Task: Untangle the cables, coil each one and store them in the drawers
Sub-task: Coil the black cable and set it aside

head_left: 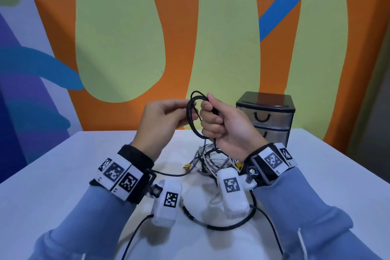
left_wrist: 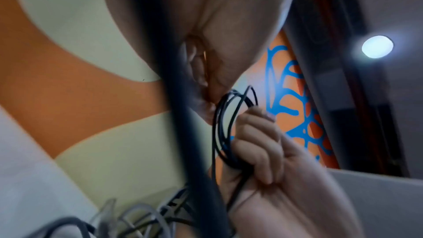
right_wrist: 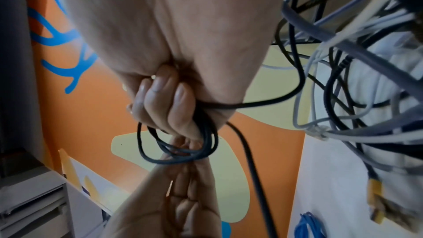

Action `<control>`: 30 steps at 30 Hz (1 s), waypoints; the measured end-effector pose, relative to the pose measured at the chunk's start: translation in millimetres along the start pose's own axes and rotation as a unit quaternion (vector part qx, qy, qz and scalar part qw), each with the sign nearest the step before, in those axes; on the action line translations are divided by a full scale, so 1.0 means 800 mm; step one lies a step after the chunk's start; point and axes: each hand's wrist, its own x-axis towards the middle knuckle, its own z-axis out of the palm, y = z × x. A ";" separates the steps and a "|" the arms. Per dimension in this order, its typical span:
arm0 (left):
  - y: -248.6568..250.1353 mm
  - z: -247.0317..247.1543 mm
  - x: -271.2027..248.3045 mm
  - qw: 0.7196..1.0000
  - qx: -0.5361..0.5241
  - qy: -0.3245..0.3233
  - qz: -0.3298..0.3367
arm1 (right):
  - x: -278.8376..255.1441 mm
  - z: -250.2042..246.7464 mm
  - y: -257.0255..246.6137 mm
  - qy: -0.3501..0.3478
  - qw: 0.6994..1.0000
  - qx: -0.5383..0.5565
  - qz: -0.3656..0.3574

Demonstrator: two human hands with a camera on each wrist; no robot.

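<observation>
Two drawers show on the small drawer unit (head_left: 264, 118) beyond the right hand (head_left: 226, 126), both closed, their contents not visible. That hand hides the lower drawer's left part and the top of the tangle of cables (head_left: 213, 159) lying below it on the table (head_left: 52, 164). The right fingers (right_wrist: 169, 102) are curled tight round several loops of the black cable (head_left: 193, 116), whose tail drops from the fist into the tangle. The left hand (head_left: 160, 120) pinches the coil's near side between thumb and fingertips.
</observation>
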 end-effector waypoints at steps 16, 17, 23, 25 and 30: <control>-0.002 0.003 -0.009 0.995 0.087 -0.002 0.041 | 0.018 0.000 0.035 0.189 0.904 -0.361 -0.130; -0.002 0.005 -0.010 0.995 0.088 -0.007 0.046 | 0.017 0.000 0.033 0.194 0.903 -0.360 -0.129; -0.007 0.019 -0.015 0.974 0.189 -0.049 0.115 | 0.012 -0.014 0.022 0.221 0.909 -0.336 -0.111; -0.009 0.020 -0.015 0.969 0.213 -0.035 0.118 | 0.011 -0.014 0.021 0.216 0.913 -0.327 -0.111; -0.007 0.019 -0.019 0.939 0.296 -0.040 0.170 | 0.009 -0.016 0.018 0.187 0.930 -0.302 -0.099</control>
